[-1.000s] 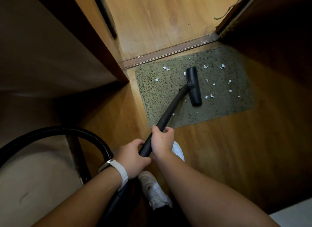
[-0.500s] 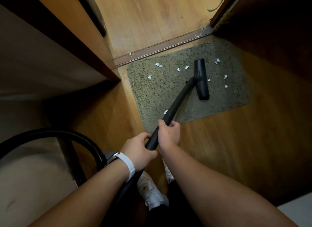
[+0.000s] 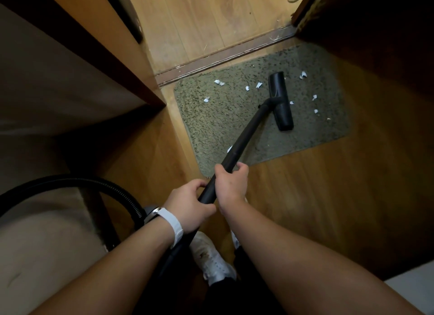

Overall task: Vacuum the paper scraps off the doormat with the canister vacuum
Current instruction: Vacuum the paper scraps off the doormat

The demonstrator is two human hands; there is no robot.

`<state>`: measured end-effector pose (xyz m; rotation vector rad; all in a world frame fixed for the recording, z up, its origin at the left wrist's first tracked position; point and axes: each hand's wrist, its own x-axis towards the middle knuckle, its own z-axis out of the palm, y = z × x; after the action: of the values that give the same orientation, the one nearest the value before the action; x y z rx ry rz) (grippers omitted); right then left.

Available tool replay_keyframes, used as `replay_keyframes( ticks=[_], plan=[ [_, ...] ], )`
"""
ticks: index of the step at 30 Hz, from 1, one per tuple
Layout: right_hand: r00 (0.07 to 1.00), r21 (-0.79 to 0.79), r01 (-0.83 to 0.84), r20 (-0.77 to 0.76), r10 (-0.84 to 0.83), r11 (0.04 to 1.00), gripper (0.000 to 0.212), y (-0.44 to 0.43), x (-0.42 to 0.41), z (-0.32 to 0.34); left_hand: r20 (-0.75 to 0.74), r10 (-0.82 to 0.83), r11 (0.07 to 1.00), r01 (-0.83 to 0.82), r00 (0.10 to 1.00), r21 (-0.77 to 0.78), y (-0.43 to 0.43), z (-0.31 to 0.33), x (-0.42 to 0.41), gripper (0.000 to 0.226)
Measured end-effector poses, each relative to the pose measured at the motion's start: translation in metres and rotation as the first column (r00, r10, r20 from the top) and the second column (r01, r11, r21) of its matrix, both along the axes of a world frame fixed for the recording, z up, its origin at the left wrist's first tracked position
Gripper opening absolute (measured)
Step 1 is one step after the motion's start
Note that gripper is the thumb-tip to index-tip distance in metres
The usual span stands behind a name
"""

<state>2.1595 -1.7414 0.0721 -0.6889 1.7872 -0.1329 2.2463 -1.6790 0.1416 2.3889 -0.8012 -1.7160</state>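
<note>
A grey-green doormat (image 3: pixel 218 117) lies on the wooden floor before a door threshold. Several white paper scraps (image 3: pixel 218 82) are scattered on it, left and right of the nozzle. The black floor nozzle (image 3: pixel 280 101) sits flat on the mat's right half. Its black wand (image 3: pixel 244 138) runs down to my hands. My right hand (image 3: pixel 232 185) grips the wand higher up, and my left hand (image 3: pixel 191 203), with a white wristband, grips it just below. One scrap (image 3: pixel 229 149) peeks out beside the wand near the mat's front edge.
The ribbed black hose (image 3: pixel 98 185) loops away to the left. A wooden cabinet corner (image 3: pixel 150 96) stands left of the mat, and a dark door edge (image 3: pixel 303 16) is at the upper right. The metal threshold strip (image 3: pixel 225 54) borders the mat's far side. My white shoes (image 3: pixel 211 260) are below my hands.
The nozzle has slid rightward across the mat, and the scraps that lay in its path in the middle are gone from view. Both hands kept their hold on the wand.
</note>
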Motion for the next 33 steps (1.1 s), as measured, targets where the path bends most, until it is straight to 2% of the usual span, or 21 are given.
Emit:
replay_keyframes(
  ticks=[6, 12, 23, 28, 33],
  plan=[
    [0.999, -0.037, -0.041, -0.004, 0.041, 0.998, 0.055, 0.031, 0.012, 0.000, 0.024, 0.013, 1.000, -0.012, 1.000, -0.020, 0.027, 0.003, 0.010, 0.047],
    [0.999, -0.066, -0.036, 0.021, 0.037, 0.997, 0.062, 0.062, 0.025, 0.003, -0.011, -0.076, 0.997, 0.076, 0.997, -0.013, 0.060, 0.016, 0.019, 0.066],
    [0.996, -0.037, -0.067, 0.058, 0.069, 0.997, 0.057, 0.109, 0.056, 0.013, -0.041, 0.056, 0.998, -0.056, 0.998, 0.005, 0.116, 0.029, 0.045, 0.056],
    [0.993, -0.019, -0.087, 0.082, 0.089, 0.996, 0.047, 0.116, 0.062, 0.018, -0.033, 0.086, 0.996, -0.087, 0.996, -0.013, 0.126, 0.035, 0.051, 0.053],
    [0.993, -0.027, -0.096, 0.062, 0.097, 0.995, 0.054, 0.109, 0.058, 0.018, -0.056, 0.092, 0.996, -0.092, 0.994, -0.007, 0.118, 0.037, 0.048, 0.053]
  ],
)
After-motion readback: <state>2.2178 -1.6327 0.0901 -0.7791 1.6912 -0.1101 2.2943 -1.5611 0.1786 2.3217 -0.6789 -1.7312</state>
